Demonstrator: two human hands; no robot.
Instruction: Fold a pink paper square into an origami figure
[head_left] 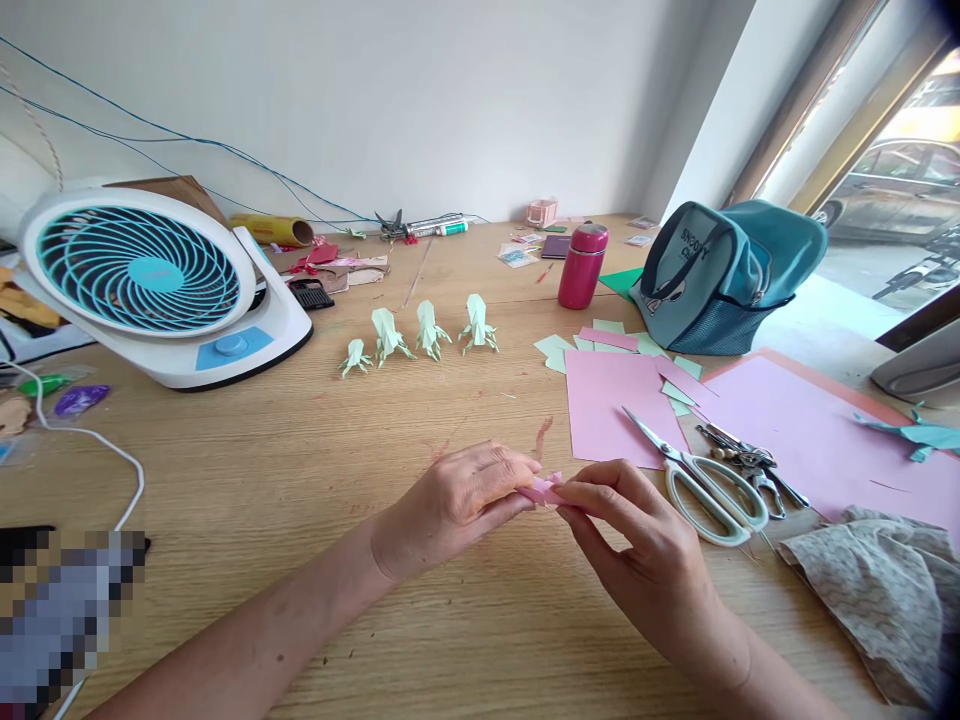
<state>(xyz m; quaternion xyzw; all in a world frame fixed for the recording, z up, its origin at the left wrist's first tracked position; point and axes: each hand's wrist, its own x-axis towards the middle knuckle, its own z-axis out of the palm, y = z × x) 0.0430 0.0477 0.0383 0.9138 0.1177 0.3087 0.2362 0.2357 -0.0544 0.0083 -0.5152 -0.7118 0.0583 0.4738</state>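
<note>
Between my two hands is a small piece of folded pink paper (541, 492), partly covered by the fingers. My left hand (469, 490) pinches its left end just above the table. At its right end, the thumb and fingertips of my right hand (637, 530) are closed on the paper. Several pale green folded paper figures with thin legs (431, 332) stand in a row farther back. Scissors with white handles (709, 490) lie just right of my right hand, their blades partly on a pink paper sheet (619, 395).
A white and blue fan (150, 270) stands at the left. Toward the back right are a magenta flask (583, 265) and a teal bag (720, 275). Keys (750, 465), green paper pieces (555, 350) and a crumpled cloth (877, 590) lie on the right.
</note>
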